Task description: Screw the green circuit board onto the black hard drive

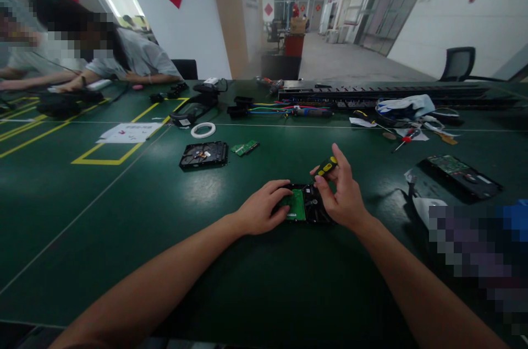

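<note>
A hard drive [307,205] with a green circuit board on top lies on the dark green table in front of me. My left hand [262,210] rests on its left side, fingers curled over the board, holding it down. My right hand [342,192] grips a small screwdriver with a black and yellow handle [326,167], its tip pointing down at the drive's top right area.
Another opened hard drive [203,154] and a loose green board [245,147] lie further back left, beside a white tape ring [203,130]. A third drive [464,174] sits at right. Cables, tools and a red screwdriver [406,140] crowd the back. Two people sit at far left.
</note>
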`<action>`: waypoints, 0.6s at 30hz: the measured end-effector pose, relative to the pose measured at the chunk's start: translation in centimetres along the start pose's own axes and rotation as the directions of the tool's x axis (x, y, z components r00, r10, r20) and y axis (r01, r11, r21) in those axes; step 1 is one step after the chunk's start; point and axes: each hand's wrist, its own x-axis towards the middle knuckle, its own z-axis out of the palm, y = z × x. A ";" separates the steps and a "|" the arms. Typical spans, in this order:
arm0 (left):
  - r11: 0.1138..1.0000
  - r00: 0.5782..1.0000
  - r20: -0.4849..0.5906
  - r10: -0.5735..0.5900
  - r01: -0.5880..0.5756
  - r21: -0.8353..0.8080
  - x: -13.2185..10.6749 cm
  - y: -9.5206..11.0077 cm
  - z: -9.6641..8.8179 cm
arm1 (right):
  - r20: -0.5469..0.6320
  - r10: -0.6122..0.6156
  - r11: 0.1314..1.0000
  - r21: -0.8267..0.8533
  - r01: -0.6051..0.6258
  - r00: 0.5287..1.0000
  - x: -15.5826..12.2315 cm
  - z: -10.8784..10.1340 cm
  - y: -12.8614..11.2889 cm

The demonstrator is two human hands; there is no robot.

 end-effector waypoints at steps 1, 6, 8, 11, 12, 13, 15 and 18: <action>1.000 1.000 0.000 -0.001 0.001 0.000 0.0 0.0 0.0 | -0.001 -0.007 1.000 -0.004 0.007 1.000 0.0 0.0 0.0; 1.000 1.000 -0.014 0.013 -0.013 -0.012 -0.1 -0.2 0.2 | -0.037 -0.020 1.000 -0.001 0.020 0.999 -0.1 0.1 0.3; 1.000 1.000 -0.012 0.011 -0.011 -0.012 -0.1 -0.2 0.2 | -0.047 -0.019 1.000 0.000 0.019 0.999 -0.1 0.1 0.5; 1.000 1.000 -0.001 0.006 -0.006 -0.005 -0.1 -0.2 0.1 | -0.056 -0.018 1.000 0.006 0.019 0.998 -0.2 0.2 0.7; 1.000 1.000 0.002 0.006 -0.006 0.001 0.0 -0.1 0.1 | -0.056 -0.017 1.000 0.012 0.018 0.998 -0.2 0.2 0.7; 1.000 1.000 0.009 0.008 -0.008 0.009 0.0 0.0 0.0 | -0.055 -0.017 1.000 0.018 0.018 0.998 -0.1 0.2 0.7; 0.999 0.999 0.031 0.021 -0.022 0.039 0.1 0.2 -0.2 | -0.058 -0.022 0.999 0.023 0.023 0.998 -0.1 0.2 0.7; 0.994 0.996 0.079 0.050 -0.057 0.089 0.3 0.5 -0.4 | -0.068 -0.046 0.999 -0.009 0.045 0.997 0.0 0.2 0.5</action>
